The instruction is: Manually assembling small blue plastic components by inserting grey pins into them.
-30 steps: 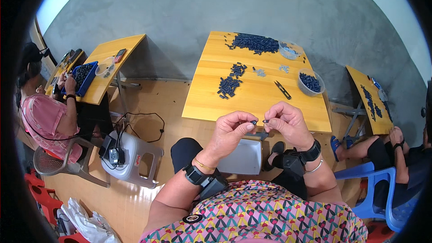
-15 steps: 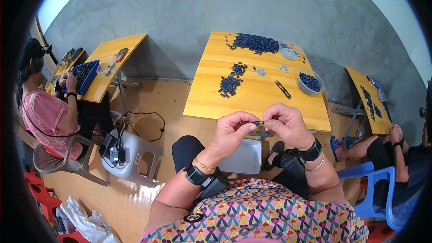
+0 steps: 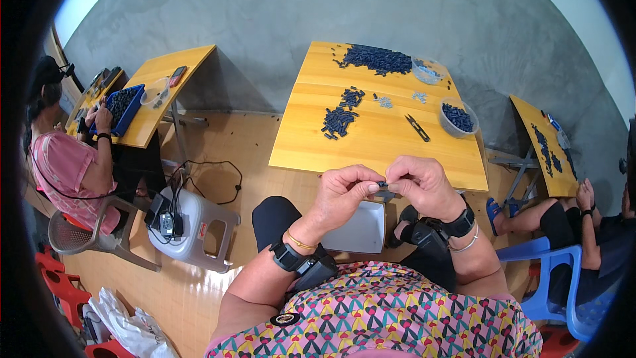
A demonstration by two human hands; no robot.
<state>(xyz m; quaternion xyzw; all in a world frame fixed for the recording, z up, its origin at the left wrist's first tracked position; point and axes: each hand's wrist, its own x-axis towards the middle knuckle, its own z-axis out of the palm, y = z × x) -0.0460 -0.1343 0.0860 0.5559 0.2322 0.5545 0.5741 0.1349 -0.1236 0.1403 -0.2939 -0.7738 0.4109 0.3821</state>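
In front of the table's near edge, my left hand pinches a small dark cylindrical piece between thumb and fingertips. My right hand is closed on the other end of it, thumb against fingers. The fingertips almost touch and hide most of the piece. Beyond them on the yellow wooden table lie a small heap of similar dark pieces and black-handled thread snips. Little silvery parts are gathered next to the heap, with another cluster to their right.
A clear bowl of dark pieces stands at the table's right edge. Farther back are a large dark pile and a clear tub. Below my hands sits a white tray. Co-workers sit left and right; a grey stool carries cables.
My hands have drawn closer together, so less of the dark piece shows between the fingertips. The view has shifted very slightly; things on the table stay put.
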